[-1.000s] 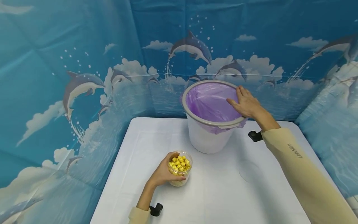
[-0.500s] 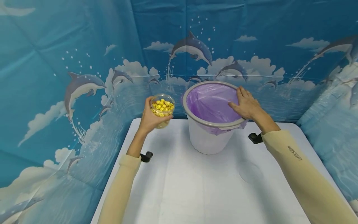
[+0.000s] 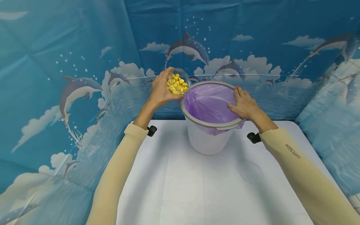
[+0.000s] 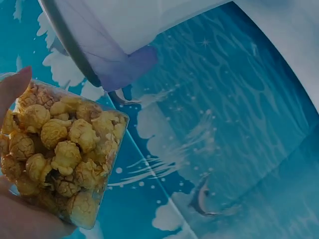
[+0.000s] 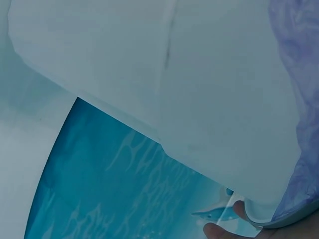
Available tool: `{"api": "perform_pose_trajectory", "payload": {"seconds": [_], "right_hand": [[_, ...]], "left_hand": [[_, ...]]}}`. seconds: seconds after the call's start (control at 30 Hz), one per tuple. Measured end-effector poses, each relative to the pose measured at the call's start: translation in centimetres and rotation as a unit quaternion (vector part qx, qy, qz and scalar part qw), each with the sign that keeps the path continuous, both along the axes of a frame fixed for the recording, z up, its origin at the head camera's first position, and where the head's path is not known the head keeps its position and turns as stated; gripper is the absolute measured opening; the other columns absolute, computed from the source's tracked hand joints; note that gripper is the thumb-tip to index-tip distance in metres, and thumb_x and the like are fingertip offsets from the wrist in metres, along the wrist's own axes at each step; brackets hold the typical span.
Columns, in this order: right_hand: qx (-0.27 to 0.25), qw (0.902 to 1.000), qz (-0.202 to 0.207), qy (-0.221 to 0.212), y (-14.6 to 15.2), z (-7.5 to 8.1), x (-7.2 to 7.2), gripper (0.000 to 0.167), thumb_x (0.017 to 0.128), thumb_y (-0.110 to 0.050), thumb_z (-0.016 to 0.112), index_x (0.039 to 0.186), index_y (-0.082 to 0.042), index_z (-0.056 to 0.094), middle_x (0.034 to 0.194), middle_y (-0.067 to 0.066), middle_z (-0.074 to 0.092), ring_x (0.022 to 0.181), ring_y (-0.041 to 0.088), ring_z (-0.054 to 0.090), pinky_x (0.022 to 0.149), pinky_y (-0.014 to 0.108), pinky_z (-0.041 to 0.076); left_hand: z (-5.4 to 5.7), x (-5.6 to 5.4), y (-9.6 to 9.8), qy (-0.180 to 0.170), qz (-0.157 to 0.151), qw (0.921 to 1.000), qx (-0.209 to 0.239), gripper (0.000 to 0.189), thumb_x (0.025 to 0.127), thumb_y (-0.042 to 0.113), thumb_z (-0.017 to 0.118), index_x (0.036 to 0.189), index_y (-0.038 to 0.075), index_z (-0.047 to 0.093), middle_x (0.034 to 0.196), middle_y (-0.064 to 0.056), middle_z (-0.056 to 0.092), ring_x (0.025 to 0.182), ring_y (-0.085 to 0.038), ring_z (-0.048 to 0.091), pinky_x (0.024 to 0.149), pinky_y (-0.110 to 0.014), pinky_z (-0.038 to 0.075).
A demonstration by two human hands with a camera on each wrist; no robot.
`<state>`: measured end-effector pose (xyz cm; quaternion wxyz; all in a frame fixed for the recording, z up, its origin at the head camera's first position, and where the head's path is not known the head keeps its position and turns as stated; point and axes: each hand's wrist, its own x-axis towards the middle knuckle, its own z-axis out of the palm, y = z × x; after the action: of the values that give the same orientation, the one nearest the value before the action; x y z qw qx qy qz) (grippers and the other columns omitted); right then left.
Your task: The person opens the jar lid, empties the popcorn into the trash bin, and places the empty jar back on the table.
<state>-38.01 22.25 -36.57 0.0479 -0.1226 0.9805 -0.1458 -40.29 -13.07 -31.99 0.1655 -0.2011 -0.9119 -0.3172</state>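
- Clear plastic jar (image 3: 185, 74), yellow popcorn (image 3: 176, 85) inside: tilted, left of waste bin (image 3: 208, 142) opening; left hand (image 3: 161, 90), fingers grasping jar.
- Purple liner (image 3: 213, 101), grey rim (image 3: 207, 124): right hand (image 3: 245, 104) on rim, fingers loosely spread.
- Risk: popcorn spilling outside, should jar tip short.

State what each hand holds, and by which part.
The left hand holds the clear popcorn cup by its side wall; the right hand rests on the bin rim.

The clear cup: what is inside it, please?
The clear cup holds yellow popcorn, seen through its opening and, in the left wrist view, its wall. The left hand covers part of that wall, so what lies behind it cannot be seen.
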Motion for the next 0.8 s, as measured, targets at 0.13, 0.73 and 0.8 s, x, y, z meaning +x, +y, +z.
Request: {"api": "perform_pose_trajectory", "payload": {"seconds": [0.13,0.73,0.8], "right_hand": [[0.005,1.0,-0.003,0.001,-0.1,0.0,0.0,0.087,0.105,-0.038,0.044,0.162,0.008,-0.005,0.17,0.031,-0.009,0.155,0.056,0.0,0.119,0.078,0.015],[0.014,0.9999,-0.003,0.008,-0.1,0.1,0.4,0.089,0.105,-0.04,0.046,0.162,0.009,-0.003,0.17,0.031,-0.007,0.156,0.055,0.004,0.12,0.075,0.02],[0.015,0.9998,-0.005,0.008,0.0,-0.1,0.4,0.09,0.105,-0.041,0.046,0.162,0.008,-0.003,0.17,0.03,-0.007,0.156,0.055,0.004,0.12,0.075,0.021]], "left_hand": [[1.0,-0.6,1.7,0.019,-0.014,0.9979,-0.06,0.11,0.07,0.041,0.096,0.16,0.021,0.035,0.162,-0.009,0.041,0.15,-0.035,0.035,0.127,-0.062,0.019],[3.8,-1.8,6.7,0.145,-0.017,0.9296,-0.338,0.108,0.074,0.048,0.092,0.16,0.021,0.034,0.154,-0.014,0.045,0.147,-0.036,0.039,0.129,-0.057,0.022],[4.1,-1.9,7.2,0.151,-0.021,0.9207,-0.359,0.104,0.075,0.045,0.092,0.16,0.022,0.035,0.157,-0.016,0.043,0.148,-0.038,0.038,0.129,-0.058,0.022]]}}
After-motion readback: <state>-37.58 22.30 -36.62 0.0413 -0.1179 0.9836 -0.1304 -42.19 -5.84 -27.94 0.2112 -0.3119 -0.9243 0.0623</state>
